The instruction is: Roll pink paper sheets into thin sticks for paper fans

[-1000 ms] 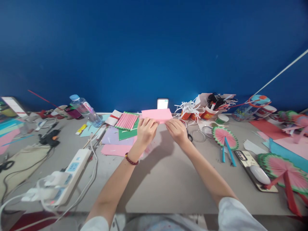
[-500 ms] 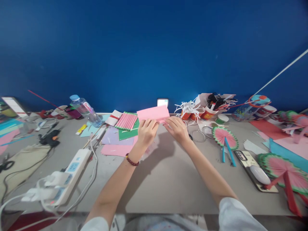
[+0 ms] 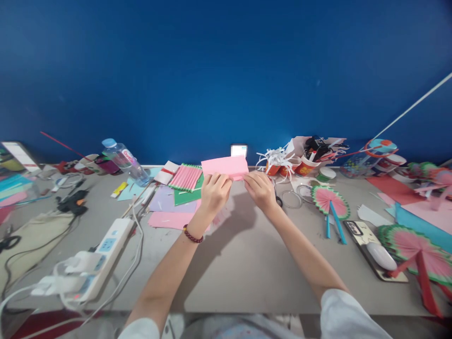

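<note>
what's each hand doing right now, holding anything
Left hand: closed, holding the folded pink paper.
Right hand: curled at the paper's lower right corner; whether it grips cannot be told.

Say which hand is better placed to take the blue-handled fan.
Likely the right hand: the fan lies nearer it than the left hand, though both are at the pink paper.
</note>
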The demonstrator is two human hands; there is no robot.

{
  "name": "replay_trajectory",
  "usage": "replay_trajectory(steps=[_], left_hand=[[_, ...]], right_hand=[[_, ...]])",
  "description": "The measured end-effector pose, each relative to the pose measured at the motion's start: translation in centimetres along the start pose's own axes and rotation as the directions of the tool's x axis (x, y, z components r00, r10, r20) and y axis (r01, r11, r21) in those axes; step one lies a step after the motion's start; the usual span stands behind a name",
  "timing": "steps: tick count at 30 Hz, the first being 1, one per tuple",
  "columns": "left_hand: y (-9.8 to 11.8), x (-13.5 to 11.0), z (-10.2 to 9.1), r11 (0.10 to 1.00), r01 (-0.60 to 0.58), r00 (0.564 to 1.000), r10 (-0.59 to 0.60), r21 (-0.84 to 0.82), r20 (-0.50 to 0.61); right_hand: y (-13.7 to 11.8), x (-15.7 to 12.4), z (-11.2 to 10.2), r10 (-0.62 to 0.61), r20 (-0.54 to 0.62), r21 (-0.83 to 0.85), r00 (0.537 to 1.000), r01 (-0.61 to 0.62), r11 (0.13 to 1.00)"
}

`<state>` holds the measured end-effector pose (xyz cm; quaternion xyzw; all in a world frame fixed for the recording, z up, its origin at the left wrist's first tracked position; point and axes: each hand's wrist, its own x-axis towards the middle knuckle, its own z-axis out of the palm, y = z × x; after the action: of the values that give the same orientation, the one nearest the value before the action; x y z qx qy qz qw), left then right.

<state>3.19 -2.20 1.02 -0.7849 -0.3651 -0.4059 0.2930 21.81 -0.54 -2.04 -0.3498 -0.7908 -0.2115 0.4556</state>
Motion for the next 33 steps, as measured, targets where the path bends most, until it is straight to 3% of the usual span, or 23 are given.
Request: replay_trajectory(steps=[12, 17, 27, 33], left_hand=[[0.4, 0.0, 0.0, 0.999, 0.028, 0.996, -0.027, -0.022, 0.084], [0.7, -0.1, 0.2, 1.0, 0.001, 0.993, 0.001, -0.018, 0.116], [0.6, -0.5, 0.4, 0.998, -0.001, 0.993, 0.008, -0.059, 0.118], [0.7, -0.5, 0.4, 0.997, 0.004, 0.988, 0.008, -0.071, 0.155]], right_hand=[[-0.1, 0.0, -0.1, -0.002, -0.025, 0.006, 1.0, 0.002, 1.0], [-0.4, 0.0, -0.2, -0.022, 0.016, 0.005, 1.0, 0.022, 1.0], [-1.1, 0.6, -0.5, 0.021, 0.079, 0.054, 0.997, -0.025, 0.998], [-1.1, 0.5, -0.4, 0.055, 0.053, 0.057, 0.997, -0.058, 0.997]])
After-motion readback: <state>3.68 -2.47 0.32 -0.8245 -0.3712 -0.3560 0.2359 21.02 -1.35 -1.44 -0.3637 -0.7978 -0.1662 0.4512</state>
